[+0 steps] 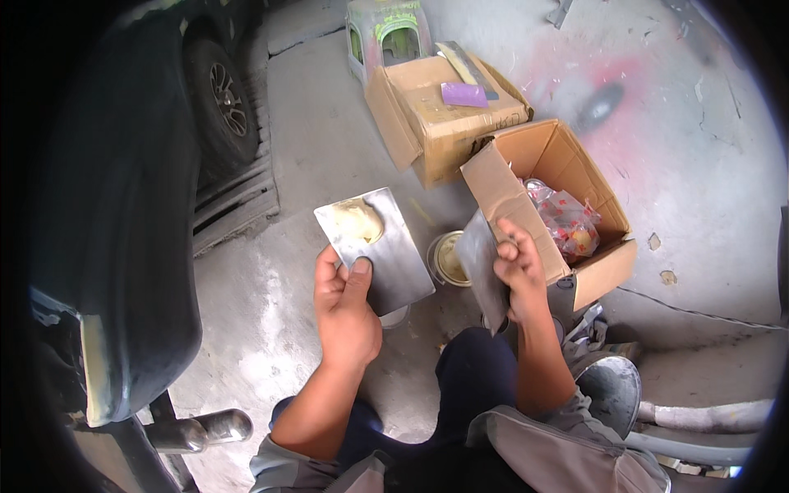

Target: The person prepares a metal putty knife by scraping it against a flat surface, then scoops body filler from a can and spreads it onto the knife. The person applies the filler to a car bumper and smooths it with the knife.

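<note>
My left hand is closed on a flat grey metal filler spreader, thumb on top and fingers beneath. A lump of cream-coloured putty lies near the spreader's far left corner. Closed on a second thin metal spreader, my right hand keeps it tilted on edge, a little apart from the first. Between and below the two spreaders an open round tin with cream putty inside stands on the floor, partly hidden by the right spreader.
A dark car body with a wheel stands at left. Ahead are a cardboard box bearing a purple sheet and an open carton holding plastic bags. A grey bucket stands at lower right, near a cable.
</note>
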The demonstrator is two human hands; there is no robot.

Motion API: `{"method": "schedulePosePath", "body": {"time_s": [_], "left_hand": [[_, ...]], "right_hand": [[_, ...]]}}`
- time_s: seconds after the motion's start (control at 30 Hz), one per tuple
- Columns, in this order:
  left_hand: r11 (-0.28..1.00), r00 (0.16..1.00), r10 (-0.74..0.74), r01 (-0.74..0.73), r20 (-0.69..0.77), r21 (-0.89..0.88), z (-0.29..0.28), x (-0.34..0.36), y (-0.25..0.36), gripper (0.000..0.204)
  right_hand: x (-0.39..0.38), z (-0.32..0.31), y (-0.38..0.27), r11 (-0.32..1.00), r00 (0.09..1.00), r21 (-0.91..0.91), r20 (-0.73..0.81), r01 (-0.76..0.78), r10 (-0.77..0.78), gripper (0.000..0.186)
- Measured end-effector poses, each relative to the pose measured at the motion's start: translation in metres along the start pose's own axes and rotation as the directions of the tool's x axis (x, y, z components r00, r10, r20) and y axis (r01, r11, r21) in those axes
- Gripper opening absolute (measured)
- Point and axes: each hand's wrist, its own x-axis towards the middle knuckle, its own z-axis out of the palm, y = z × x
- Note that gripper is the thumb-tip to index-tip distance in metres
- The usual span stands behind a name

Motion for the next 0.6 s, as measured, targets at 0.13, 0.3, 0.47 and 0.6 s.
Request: {"method": "schedulePosePath", "body": {"time_s": [0.13,0.3,0.47,0.6], "left_hand": [[0.998,0.999,0.034,-0.032,0.038,-0.047,0.009,0.000,0.001,0.039],[0.999,0.932,-0.037,0.043,0.361,-0.008,-0.003,0.001,0.004,0.047],[0.950,0.884,-0.193,0.060,0.425,0.306,-0.012,-0.007,0.007,0.044],[0.649,0.832,-0.082,-0.374,0.549,0.663,-0.009,0.000,0.015,0.040]], "right_hand": [[-0.016,0.015,-0.009,0.990,0.985,-0.140,0.172,0.037,-0.012,0.068],[-0.003,0.028,-0.022,0.963,0.976,-0.264,0.218,0.053,0.006,0.067],[0.008,0.031,-0.038,0.968,0.960,-0.234,0.281,0.092,-0.023,0.067],[0.013,0.032,-0.046,0.987,0.946,-0.089,0.308,0.134,-0.101,0.064]]}}
